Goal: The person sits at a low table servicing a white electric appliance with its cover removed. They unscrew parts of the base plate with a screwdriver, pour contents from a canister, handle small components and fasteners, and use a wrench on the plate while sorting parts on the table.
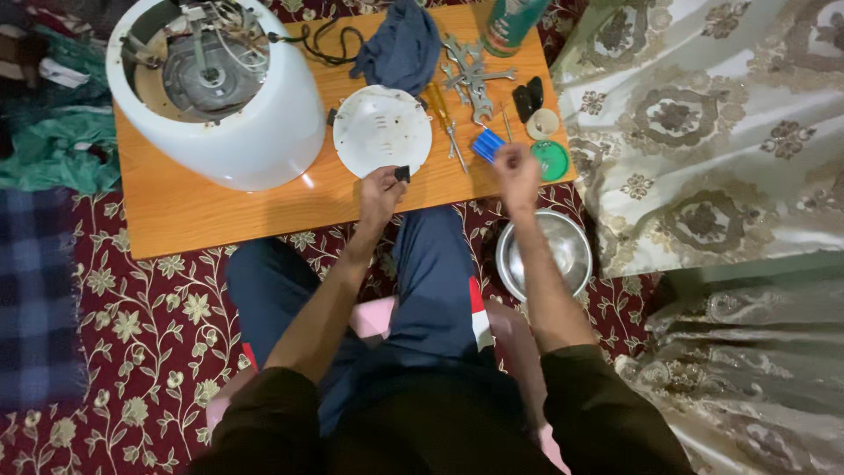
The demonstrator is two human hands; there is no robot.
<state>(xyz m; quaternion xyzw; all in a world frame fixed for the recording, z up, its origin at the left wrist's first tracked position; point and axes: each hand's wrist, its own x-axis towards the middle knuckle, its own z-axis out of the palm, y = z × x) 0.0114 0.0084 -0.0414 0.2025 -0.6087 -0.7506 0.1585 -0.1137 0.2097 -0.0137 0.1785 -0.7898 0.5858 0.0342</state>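
Resting on a dark red floral carpet (pixel 158 325), a low orange wooden surface (pixel 202 207) is seen from above, with cream patterned fabric (pixel 703 132) spread at the right and a blue checked cloth (pixel 35 290) at the left edge. One white appliance body (pixel 255 132) is laid on its side on the surface, its open base with wiring turned upward. One white round plate (pixel 382 130) lies beside it, near the front edge. One dark blue cloth (pixel 400 48) is bunched at the back, and several metal spanners (pixel 470 75) are piled next to it. One yellow-handled screwdriver (pixel 442 113), one small blue piece (pixel 486 145), one cream disc (pixel 542 123) and one green round lid (pixel 551 160) are counted toward the right end. One steel bowl (pixel 545 255) stands on the carpet just off the surface.

A small black part (pixel 403 173) is pinched by the left hand (pixel 380 195) at the plate's near rim, the fingers closed on it. The right hand (pixel 517 171) is held just beside the blue piece and the green lid; it is blurred, and whether its fingers are together or apart cannot be told.
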